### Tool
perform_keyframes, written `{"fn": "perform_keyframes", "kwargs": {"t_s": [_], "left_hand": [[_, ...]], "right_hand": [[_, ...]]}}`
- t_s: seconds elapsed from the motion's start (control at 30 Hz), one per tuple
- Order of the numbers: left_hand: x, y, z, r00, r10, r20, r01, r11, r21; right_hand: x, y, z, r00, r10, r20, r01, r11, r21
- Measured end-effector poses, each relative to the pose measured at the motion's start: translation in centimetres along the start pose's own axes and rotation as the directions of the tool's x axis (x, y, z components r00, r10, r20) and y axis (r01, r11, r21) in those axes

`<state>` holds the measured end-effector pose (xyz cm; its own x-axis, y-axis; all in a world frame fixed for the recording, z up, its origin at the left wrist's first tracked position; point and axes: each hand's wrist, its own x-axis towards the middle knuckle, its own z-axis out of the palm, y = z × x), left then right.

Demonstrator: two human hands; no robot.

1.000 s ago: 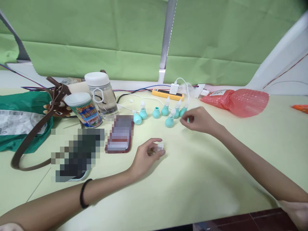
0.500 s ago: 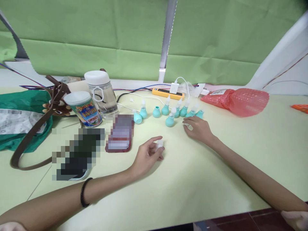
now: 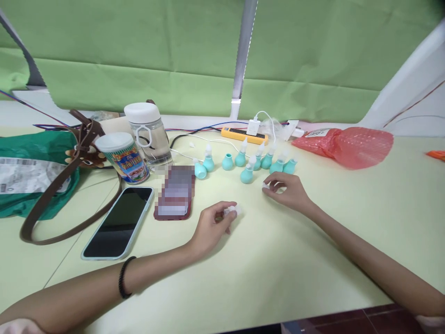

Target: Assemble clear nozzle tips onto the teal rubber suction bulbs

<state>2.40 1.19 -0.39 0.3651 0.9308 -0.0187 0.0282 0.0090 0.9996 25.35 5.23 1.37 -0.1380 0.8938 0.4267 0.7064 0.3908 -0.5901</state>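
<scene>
Our left grip (image 3: 212, 227) is narrow, thumb and forefinger closed on a clear plastic piece (image 3: 232, 210) over the desk (image 3: 215, 297). Our right grip (image 3: 290, 192), ahead and to the right of the left one, curves into a ring and pinches a small whitish piece (image 3: 265, 185) at the fingertips; we cannot make out its exact shape.

Just beyond the right grip, two teal bulbs sit side by side: the tilted bulb (image 3: 289, 166), and to its left the neighbouring bulb (image 3: 277, 166), with something translucent on top. Left of the right grip and ahead of the left one, we see the front bulb (image 3: 246, 175) standing upright with a clear top. Farther out from both grips come more teal bulbs, several with pale pointed tips, among them an open-mouthed bulb (image 3: 227, 162) standing upright. Ahead and slightly left of the left grip, the toppled bulb (image 3: 200, 171) lies on its side, its round end towards us.

To the left of the left grip we have a red-cased phone (image 3: 174, 192), its screen blurred, and past it a dark-screened phone (image 3: 120, 222). Beyond these stand a noodle cup (image 3: 125, 162) and a water bottle (image 3: 149, 139). Well ahead of both grips lies a yellow power strip (image 3: 239, 135).
</scene>
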Motion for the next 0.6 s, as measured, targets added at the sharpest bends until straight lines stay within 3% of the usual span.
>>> {"fn": "perform_keyframes", "kwargs": {"t_s": [0.07, 0.17, 0.23, 0.4, 0.53, 0.6], "left_hand": [[-0.1, 0.0, 0.0, 1.0, -0.01, 0.006, 0.009, 0.999, 0.041], [-0.2, 0.0, 0.0, 1.0, 0.006, -0.007, -0.005, 0.996, 0.088], [-0.2, -0.1, 0.1, 1.0, 0.024, -0.018, -0.022, 0.994, 0.103], [-0.1, 0.2, 0.0, 1.0, 0.023, -0.009, -0.022, 0.995, 0.094], [-0.1, 0.4, -0.1, 0.999, 0.027, -0.032, -0.024, 0.997, 0.07], [-0.1, 0.4, -0.1, 1.0, 0.012, -0.025, -0.011, 0.998, 0.054]], "right_hand": [[-0.5, -1.8, 0.4, 0.99, 0.116, 0.074, -0.134, 0.943, 0.304], [-1.1, -3.5, 1.1, 0.972, 0.178, 0.156, -0.232, 0.841, 0.488], [-1.2, -3.6, 1.5, 0.978, 0.162, 0.129, -0.204, 0.868, 0.454], [-1.0, -1.8, 2.5, 0.983, 0.041, 0.18, -0.065, 0.989, 0.13], [-0.8, -1.6, 3.2, 0.974, -0.15, 0.171, 0.144, 0.988, 0.051], [-0.2, -2.6, 3.4, 0.965, -0.24, 0.108, 0.234, 0.97, 0.063]]}}
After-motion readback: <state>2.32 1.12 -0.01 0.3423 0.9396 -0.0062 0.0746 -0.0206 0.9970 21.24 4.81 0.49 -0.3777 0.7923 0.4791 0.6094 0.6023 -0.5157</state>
